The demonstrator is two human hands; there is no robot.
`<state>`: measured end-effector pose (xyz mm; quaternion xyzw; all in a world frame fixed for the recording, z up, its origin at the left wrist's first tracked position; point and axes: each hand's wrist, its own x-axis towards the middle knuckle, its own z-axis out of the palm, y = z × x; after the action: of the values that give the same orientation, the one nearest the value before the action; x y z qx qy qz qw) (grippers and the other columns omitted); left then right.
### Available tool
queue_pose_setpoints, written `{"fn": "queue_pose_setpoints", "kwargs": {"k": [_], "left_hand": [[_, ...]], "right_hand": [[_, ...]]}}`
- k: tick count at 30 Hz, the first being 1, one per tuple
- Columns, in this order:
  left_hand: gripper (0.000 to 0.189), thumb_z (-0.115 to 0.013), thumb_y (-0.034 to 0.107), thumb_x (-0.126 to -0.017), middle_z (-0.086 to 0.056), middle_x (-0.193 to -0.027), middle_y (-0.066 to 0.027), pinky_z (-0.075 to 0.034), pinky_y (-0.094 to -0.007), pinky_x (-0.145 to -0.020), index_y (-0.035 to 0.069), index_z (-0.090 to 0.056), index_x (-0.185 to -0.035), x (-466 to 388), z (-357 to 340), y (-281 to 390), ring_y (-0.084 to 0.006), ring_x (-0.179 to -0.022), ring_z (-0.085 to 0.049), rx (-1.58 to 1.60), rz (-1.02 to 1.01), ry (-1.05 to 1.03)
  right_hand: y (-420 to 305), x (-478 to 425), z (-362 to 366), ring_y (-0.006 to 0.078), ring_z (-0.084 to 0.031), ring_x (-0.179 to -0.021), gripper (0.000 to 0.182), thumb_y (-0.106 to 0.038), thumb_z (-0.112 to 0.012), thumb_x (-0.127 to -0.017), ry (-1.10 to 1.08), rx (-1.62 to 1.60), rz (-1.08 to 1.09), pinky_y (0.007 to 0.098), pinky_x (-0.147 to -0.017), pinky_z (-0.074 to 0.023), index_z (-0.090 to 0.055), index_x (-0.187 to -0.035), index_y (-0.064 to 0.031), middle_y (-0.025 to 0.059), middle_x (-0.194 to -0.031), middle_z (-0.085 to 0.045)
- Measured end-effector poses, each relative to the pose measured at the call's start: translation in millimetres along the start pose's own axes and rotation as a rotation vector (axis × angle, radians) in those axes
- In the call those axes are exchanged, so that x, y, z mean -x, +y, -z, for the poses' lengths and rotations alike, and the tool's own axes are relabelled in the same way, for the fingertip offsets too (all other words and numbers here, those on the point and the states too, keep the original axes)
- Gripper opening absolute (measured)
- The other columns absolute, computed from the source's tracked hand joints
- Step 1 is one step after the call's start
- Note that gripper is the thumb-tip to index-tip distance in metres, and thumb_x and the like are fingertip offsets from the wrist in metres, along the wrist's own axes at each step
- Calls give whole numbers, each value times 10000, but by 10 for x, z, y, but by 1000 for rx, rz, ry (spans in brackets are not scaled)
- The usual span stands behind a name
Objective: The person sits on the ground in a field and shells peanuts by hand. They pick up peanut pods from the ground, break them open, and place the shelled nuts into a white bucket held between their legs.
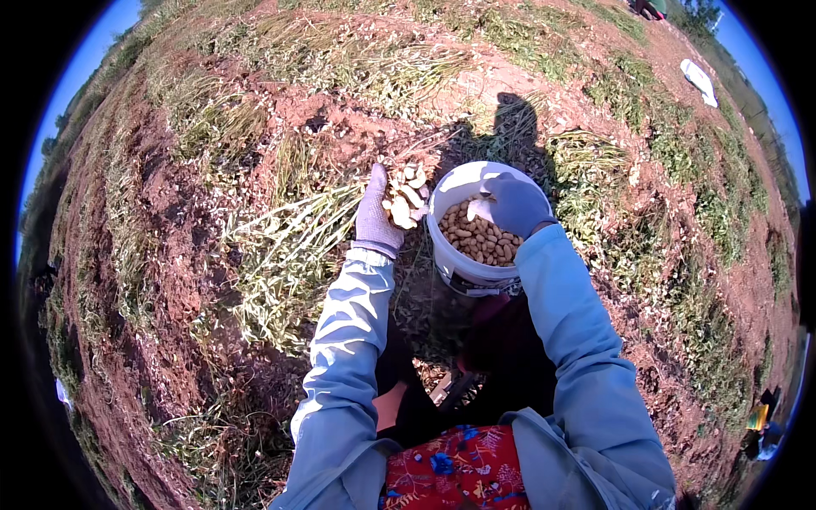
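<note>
My left hand [378,217], in a pale purple knitted glove, grips a bunch of pulled peanut plants [306,220]. Pale peanut pods [407,196] cluster at the roots beside its fingers, and the leafy stems trail to the left. Just right of it stands a white plastic bucket [444,255], partly filled with loose peanuts in their shells [481,239]. Over the bucket's right inner side is my right hand [515,203], gloved alike, its fingers curled near a pale pod or glove tip. Whether it holds anything cannot be told.
Heaps of peanut plants [586,166] lie in rows on reddish soil [376,127]. A white sack [699,83] lies at the upper right. Another person [650,7] is partly visible at the top. A yellow item [757,417] lies among other things at the far right.
</note>
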<state>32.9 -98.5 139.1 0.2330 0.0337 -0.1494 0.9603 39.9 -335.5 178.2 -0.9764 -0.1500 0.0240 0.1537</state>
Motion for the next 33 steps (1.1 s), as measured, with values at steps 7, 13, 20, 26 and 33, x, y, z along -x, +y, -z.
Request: {"fn": "queue_pose_setpoints", "kwargs": {"k": [7, 13, 20, 26, 33], "left_hand": [[500, -464, 454, -945, -641, -1050, -128, -525, -335, -668, 17, -546, -1173, 128, -104, 4, -222, -853, -626, -160, 1, -60], [562, -418, 544, -930, -652, -738, -127, -511, -298, -459, 25, -625, -990, 191, -180, 15, -233, -560, -621, -232, 113, 6], [439, -495, 481, -929, -646, -758, -62, -495, -278, -489, 63, -605, -1003, 225, -181, 4, -172, -601, -613, -286, 91, -17], [361, -503, 424, -946, -637, -743, -33, -496, -283, -484, 80, -613, -963, 55, -74, -209, -161, -579, -610, -229, 72, -4], [251, -618, 307, -905, -639, -716, -7, -460, -254, -422, 62, -667, -923, -40, -244, -453, -106, -527, -581, -452, -146, 427]], "right_hand": [[-485, -130, -159, 204, -574, -1060, 542, -272, -689, -836, -50, -1032, 23, 309, -925, -436, -506, -1256, 17, 113, -1159, -594], [-650, -197, -271, 164, -580, -989, 522, -273, -677, -850, 30, -1246, 90, 282, -872, -454, -501, -1248, 14, 92, -1089, -614], [-849, -184, -429, 206, -640, -836, 315, -269, -641, -862, 420, -852, 75, 315, -731, -488, -591, -1034, -10, 145, -922, -646], [-785, -206, -506, 185, -627, -638, 317, -239, -640, -868, 451, -1033, -12, 321, -600, -497, -573, -1029, 25, 106, -720, -647], [-620, -192, -539, 357, -647, -710, 364, -312, -685, -806, 562, -607, -65, 404, -596, -497, -580, -941, 10, 200, -718, -632]]}}
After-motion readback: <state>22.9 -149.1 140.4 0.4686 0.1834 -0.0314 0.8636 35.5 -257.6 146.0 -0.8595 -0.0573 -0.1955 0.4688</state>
